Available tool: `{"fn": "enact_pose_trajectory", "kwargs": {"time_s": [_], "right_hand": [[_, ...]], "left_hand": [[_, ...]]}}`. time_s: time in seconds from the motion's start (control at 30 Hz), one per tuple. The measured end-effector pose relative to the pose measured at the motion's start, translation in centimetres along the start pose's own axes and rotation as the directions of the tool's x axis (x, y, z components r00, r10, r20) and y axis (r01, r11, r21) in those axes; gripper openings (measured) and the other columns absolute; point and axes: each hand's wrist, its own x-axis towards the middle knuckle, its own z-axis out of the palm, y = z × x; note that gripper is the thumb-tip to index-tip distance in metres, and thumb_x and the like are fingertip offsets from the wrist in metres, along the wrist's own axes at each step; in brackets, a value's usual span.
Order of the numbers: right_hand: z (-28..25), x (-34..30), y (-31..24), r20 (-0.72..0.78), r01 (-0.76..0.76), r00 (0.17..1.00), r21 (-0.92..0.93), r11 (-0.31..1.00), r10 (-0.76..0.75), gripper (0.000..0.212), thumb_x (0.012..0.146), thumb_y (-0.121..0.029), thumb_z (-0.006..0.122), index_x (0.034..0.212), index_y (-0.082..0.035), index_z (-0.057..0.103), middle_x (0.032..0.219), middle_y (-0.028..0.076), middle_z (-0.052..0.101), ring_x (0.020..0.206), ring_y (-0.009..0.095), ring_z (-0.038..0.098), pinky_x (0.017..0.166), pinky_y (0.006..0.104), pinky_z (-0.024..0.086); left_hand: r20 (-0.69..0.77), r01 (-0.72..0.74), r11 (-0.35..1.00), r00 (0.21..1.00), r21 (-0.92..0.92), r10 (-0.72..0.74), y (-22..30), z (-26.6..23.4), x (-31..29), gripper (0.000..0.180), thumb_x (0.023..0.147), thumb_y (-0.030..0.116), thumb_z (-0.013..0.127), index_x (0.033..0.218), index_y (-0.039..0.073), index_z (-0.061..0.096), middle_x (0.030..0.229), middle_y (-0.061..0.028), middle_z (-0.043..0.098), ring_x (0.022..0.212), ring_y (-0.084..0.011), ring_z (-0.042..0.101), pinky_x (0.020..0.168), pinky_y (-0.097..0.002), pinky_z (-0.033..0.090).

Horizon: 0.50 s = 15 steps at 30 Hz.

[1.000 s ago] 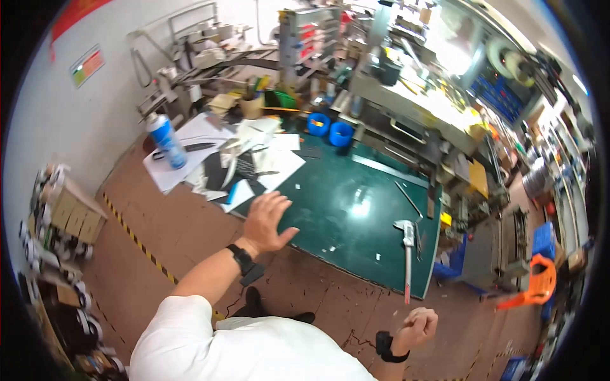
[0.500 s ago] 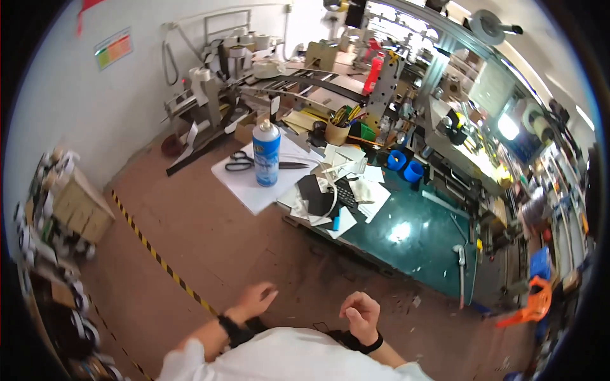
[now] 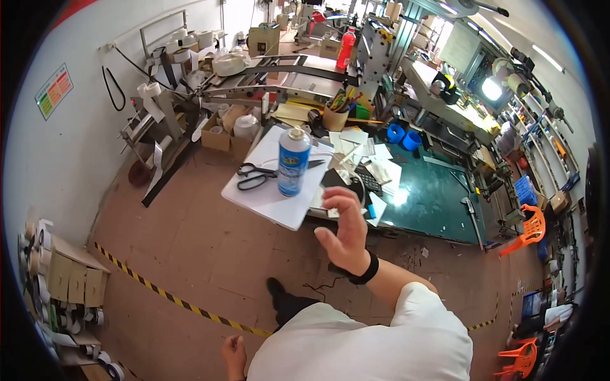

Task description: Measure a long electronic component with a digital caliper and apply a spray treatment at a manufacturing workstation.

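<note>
- Sign (image 3: 54, 92): on the wall, green, yellow and red panels.
- Cartons (image 3: 76, 279): low on the left, rolls around them.
- Striped tape (image 3: 171, 298): yellow and black, on the floor.
- Left of the two hands (image 3: 234, 352): low, beside the white shirt (image 3: 356, 346), fingers curled; whether anything is inside cannot be told.
- Scissors (image 3: 251, 182): black handles, lying on the sheet; blades pass behind the can, tip showing to its right.
- Sheet (image 3: 270, 213): white, beneath scissors and can.
- Can (image 3: 293, 168): blue and white, upright on the sheet.
- Pen cup (image 3: 335, 119): brown, filled, behind the scraps.
- Right hand (image 3: 346, 235): raised before the table's near edge, fingers parted from thumb, palm bare; black band (image 3: 365, 269) at the wrist. Nearest items: sheet and scraps; contact cannot be told.
- Scraps (image 3: 381, 171): mostly white, heaped on the table.
- Blue cups (image 3: 412, 141): two, side by side.
- Table (image 3: 426, 203): green top.
- Caliper (image 3: 473, 219): at the table's right end.
- Chair (image 3: 530, 227): orange, beyond the table.
</note>
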Motion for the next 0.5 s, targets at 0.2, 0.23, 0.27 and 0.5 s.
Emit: {"fn": "enact_pose_trajectory", "kwargs": {"time_s": [0.2, 0.23, 0.27, 0.5], "right_hand": [[6.6, 0.0, 0.6, -0.111, 0.091, 0.992, 0.307, 0.947, -0.059, 0.045, 0.088, -0.029, 0.074, 0.114, 0.003, 0.055, 0.126, 0.019, 0.049, 0.104, 0.026, 0.058, 0.092, 0.0395, 0.048], [8.2, -0.9, 0.6, -0.076, 0.12, 0.993, 0.469, 0.875, -0.095, 0.046, 0.089, -0.029, 0.073, 0.116, 0.003, 0.055, 0.126, 0.019, 0.049, 0.105, 0.026, 0.059, 0.09, 0.0396, 0.05], [9.9, -1.6, 1.0, 0.054, 0.012, 0.997, 0.554, 0.832, -0.051, 0.049, 0.088, -0.03, 0.074, 0.118, 0.004, 0.055, 0.126, 0.019, 0.05, 0.102, 0.025, 0.06, 0.087, 0.0384, 0.051], [21.1, 2.7, 4.0, 0.467, -0.464, 0.867, 0.633, 0.62, 0.172, 0.055, 0.088, -0.032, 0.074, 0.123, 0.005, 0.053, 0.125, 0.019, 0.052, 0.094, 0.022, 0.064, 0.081, 0.0345, 0.053]], "left_hand": [[-0.004, -0.091, 0.993, 0.996, 0.075, 0.092, 2.2, -5.6, 10.4, 0.029, 0.09, 0.021, 0.07, 0.104, -0.004, 0.069, 0.087, -0.0126, 0.071, 0.083, -0.0166, 0.067, 0.075, -0.0327, 0.054], [0.004, -0.134, 0.989, 0.991, 0.061, 0.134, 2.7, -6.5, 13.1, 0.03, 0.09, 0.021, 0.07, 0.106, -0.005, 0.069, 0.089, -0.0137, 0.072, 0.084, -0.0178, 0.067, 0.076, -0.0331, 0.054], [0.017, -0.177, 0.983, 0.984, 0.049, 0.177, 3.1, -7.5, 15.7, 0.031, 0.09, 0.021, 0.07, 0.107, -0.005, 0.069, 0.09, -0.0149, 0.072, 0.085, -0.0191, 0.068, 0.077, -0.0334, 0.055], [0.026, -0.026, 0.953, 0.999, 0.302, 0.019, 2.7, -15.3, 28.9, 0.031, 0.091, 0.023, 0.068, 0.103, -0.005, 0.07, 0.094, -0.0182, 0.074, 0.087, -0.0266, 0.071, 0.077, -0.0357, 0.055]]}}
